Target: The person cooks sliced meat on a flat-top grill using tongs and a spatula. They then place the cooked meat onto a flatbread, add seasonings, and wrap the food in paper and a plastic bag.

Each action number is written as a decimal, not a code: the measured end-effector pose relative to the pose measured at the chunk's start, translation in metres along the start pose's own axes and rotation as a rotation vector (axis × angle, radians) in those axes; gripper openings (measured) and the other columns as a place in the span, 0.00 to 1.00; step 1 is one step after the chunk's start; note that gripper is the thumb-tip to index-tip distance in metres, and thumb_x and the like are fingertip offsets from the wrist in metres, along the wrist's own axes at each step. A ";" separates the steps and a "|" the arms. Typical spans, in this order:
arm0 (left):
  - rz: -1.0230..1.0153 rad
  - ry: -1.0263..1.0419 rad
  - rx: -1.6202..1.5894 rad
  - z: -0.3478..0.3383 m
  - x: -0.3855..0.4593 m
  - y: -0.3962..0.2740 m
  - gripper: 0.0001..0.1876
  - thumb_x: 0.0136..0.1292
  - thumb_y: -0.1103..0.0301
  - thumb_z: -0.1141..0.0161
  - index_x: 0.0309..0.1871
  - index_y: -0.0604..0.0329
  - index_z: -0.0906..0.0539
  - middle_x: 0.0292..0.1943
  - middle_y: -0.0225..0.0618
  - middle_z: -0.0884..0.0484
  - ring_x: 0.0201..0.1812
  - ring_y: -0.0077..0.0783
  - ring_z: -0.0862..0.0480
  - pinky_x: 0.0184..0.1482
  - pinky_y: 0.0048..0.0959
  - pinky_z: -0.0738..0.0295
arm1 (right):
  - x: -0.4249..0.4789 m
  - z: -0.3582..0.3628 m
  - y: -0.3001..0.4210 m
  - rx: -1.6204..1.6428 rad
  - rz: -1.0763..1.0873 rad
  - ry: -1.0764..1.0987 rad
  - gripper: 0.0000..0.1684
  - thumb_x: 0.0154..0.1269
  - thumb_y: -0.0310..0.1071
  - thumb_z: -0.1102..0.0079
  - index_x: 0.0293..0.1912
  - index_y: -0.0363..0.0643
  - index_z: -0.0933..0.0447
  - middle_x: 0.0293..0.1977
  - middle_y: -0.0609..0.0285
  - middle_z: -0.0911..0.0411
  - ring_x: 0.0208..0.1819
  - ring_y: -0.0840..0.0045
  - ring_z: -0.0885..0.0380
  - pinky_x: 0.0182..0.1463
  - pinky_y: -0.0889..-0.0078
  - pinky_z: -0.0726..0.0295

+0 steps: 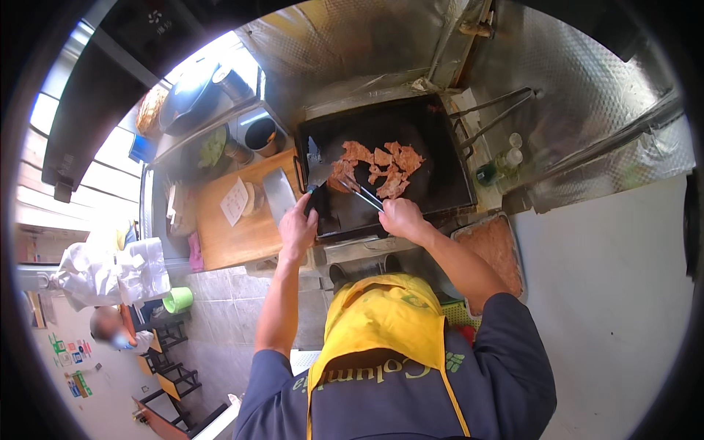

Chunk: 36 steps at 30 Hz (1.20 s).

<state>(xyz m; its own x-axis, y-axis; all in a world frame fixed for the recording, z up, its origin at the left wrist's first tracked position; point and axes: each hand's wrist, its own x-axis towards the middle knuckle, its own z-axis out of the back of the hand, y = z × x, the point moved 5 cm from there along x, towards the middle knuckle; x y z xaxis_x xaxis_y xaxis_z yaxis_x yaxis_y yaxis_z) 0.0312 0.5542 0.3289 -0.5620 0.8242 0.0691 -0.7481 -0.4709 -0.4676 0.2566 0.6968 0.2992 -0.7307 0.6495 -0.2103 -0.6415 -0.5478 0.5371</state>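
My left hand (297, 230) grips the dark handle of a metal spatula (319, 174), index finger stretched along it. The blade lies flat at the left side of a black griddle (440, 181), by the edge of the meat. In my right hand (403, 219) are metal tongs (364, 194); their tips reach a reddish-brown piece of meat (342, 177) beside the spatula. Several more flat, torn meat pieces (406, 158) are spread over the middle of the griddle. Whether the tongs pinch the meat is too small to tell.
Left of the griddle, a wooden board (220, 242) bears a broad metal blade (279, 192) and a paper slip (235, 202). A second pair of tongs (498, 118) rests at the right, near bottles (503, 165). A tray of minced-looking food (489, 247) stands by my right forearm. A person (113, 327) is at far left.
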 end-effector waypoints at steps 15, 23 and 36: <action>-0.131 0.127 0.015 -0.011 -0.016 -0.063 0.21 0.63 0.61 0.40 0.59 0.47 0.19 0.32 0.44 0.19 0.33 0.48 0.17 0.36 0.43 0.22 | -0.067 0.027 -0.071 0.003 -0.148 -0.188 0.16 0.63 0.40 0.42 0.29 0.36 0.23 0.27 0.40 0.20 0.31 0.44 0.20 0.38 0.47 0.20; -0.239 0.277 0.112 -0.042 0.010 -0.099 0.20 0.59 0.60 0.39 0.55 0.51 0.17 0.32 0.48 0.15 0.38 0.49 0.14 0.40 0.44 0.21 | -0.032 0.022 -0.075 -0.060 -0.167 -0.172 0.13 0.63 0.36 0.44 0.31 0.35 0.21 0.26 0.43 0.19 0.31 0.47 0.18 0.38 0.47 0.19; -0.253 0.271 0.122 -0.035 0.028 -0.091 0.20 0.57 0.62 0.42 0.53 0.51 0.15 0.35 0.50 0.14 0.40 0.51 0.14 0.44 0.44 0.20 | -0.028 0.023 -0.069 -0.001 -0.169 -0.158 0.12 0.64 0.35 0.46 0.32 0.35 0.21 0.26 0.42 0.19 0.30 0.47 0.18 0.35 0.48 0.19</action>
<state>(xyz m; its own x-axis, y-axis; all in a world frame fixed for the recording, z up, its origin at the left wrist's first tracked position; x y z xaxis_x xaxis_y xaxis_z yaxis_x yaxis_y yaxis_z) 0.0962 0.6308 0.3426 -0.2532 0.9646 -0.0742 -0.8966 -0.2628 -0.3565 0.3268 0.7288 0.2868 -0.5671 0.8066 -0.1668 -0.7521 -0.4246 0.5041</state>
